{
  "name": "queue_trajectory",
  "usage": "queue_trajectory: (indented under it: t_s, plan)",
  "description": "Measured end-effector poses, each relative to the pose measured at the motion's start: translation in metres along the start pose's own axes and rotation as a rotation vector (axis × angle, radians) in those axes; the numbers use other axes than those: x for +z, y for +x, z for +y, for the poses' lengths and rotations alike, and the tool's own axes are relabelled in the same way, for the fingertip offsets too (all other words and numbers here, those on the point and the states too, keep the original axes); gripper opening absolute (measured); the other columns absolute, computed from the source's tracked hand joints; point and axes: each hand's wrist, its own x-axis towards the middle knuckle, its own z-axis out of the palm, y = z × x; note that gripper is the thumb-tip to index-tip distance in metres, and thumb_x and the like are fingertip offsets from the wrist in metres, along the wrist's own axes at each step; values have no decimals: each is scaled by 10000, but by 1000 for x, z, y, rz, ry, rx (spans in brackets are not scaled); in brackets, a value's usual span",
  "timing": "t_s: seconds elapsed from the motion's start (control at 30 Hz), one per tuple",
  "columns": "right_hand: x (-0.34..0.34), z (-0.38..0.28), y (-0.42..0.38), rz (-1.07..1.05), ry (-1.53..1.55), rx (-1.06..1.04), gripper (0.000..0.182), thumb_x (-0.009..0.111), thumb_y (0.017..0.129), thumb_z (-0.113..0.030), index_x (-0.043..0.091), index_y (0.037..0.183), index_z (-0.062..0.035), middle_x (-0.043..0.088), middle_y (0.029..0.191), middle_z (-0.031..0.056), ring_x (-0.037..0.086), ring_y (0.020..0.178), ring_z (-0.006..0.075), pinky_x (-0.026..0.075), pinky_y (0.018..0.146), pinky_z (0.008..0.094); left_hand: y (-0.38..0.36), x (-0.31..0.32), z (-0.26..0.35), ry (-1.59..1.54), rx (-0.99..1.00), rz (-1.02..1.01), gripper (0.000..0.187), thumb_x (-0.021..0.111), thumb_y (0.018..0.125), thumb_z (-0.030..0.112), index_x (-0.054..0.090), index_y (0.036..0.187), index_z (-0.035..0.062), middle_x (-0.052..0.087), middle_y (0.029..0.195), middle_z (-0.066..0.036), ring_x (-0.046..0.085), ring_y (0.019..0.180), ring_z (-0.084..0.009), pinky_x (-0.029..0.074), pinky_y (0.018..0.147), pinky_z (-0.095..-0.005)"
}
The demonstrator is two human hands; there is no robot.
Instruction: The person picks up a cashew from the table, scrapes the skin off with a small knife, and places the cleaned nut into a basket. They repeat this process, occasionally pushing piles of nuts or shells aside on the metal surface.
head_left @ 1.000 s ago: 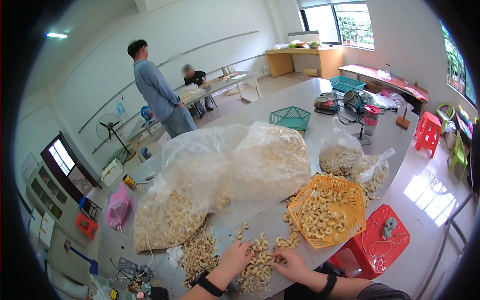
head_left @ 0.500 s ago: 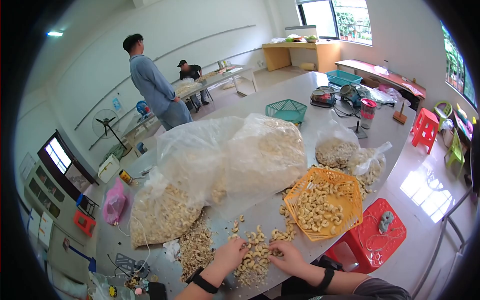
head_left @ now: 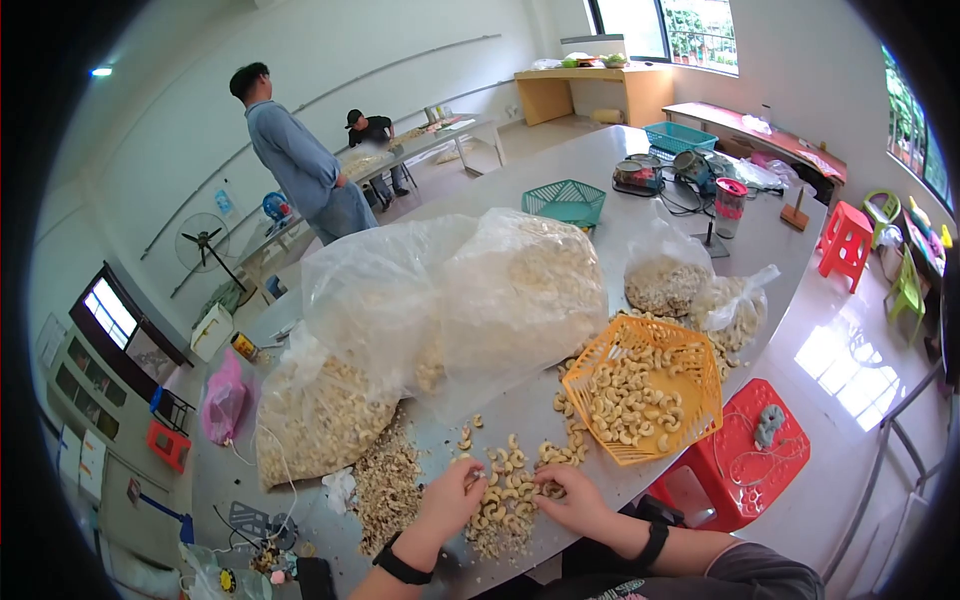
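Note:
Cashew nuts (head_left: 508,487) lie loose on the metal table between my two hands. At their left edge, my left hand (head_left: 452,497) has its thumb and fingers pinched together; whatever is between the fingertips is too small to name. My right hand (head_left: 572,497) is curled at the right edge of the nuts, its fingertips pressed together over something I cannot make out. A yellow basket (head_left: 707,410) holding cashews stands beyond my right hand. To the left of my left hand is a heap of small broken bits (head_left: 388,490).
Large clear bags of cashews (head_left: 520,300) fill the table's middle. Smaller bags (head_left: 668,283) stand behind the basket. A red stool (head_left: 765,460) is at the right table edge. One person (head_left: 295,150) stands beyond the table; another person (head_left: 372,130) sits at a far table.
The whole view has shifted slightly, with most things a little higher in the frame. Both hands remain beside the loose nuts, and their fingers have moved slightly.

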Motion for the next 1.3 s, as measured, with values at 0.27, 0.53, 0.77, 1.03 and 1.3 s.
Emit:
queue_trajectory:
  t_s: [0.27, 0.53, 0.77, 1.03, 1.3]
  plan:
    - [-3, -15, -5, 50, -47, -28, 277, 626, 698, -146, 526, 929, -29, 531, 976, 115, 496, 946, 259, 391, 814, 329, -16, -8, 19, -280, -10, 37, 212, 609, 734, 129, 538, 915, 44, 516, 719, -29, 449, 610, -78, 380, 551, -211]
    - [6, -33, -14, -152, 361, 202, 276, 596, 771, -199, 515, 967, -22, 553, 830, 40, 527, 700, 117, 436, 637, 238, -38, -14, 40, -329, 106, -89, 216, 607, 729, 167, 560, 902, 45, 545, 813, -84, 532, 693, -182, 414, 607, -260]
    - [0, -46, -12, -467, 819, 578, 253, 491, 849, -279, 517, 947, -47, 539, 789, -2, 494, 656, 56, 433, 609, 201, -49, -8, 45, -368, 127, -103, 175, 628, 711, 66, 534, 856, 38, 441, 706, 0, 339, 509, -38, 290, 456, -188]
    - [-4, -42, -11, -624, 1188, 686, 236, 439, 873, -281, 510, 929, -63, 531, 815, -10, 490, 697, 52, 428, 654, 213, -51, -13, 46, -442, 199, -151, 203, 623, 714, 104, 562, 894, 34, 484, 838, -66, 533, 733, -145, 428, 590, -250]
    - [-5, -41, -10, -682, 1315, 642, 220, 453, 869, -262, 508, 927, -57, 529, 809, -7, 491, 702, 52, 423, 659, 208, -53, -13, 50, -602, 164, -123, 153, 629, 706, 62, 571, 846, 41, 495, 807, -45, 475, 721, -137, 370, 614, -225]
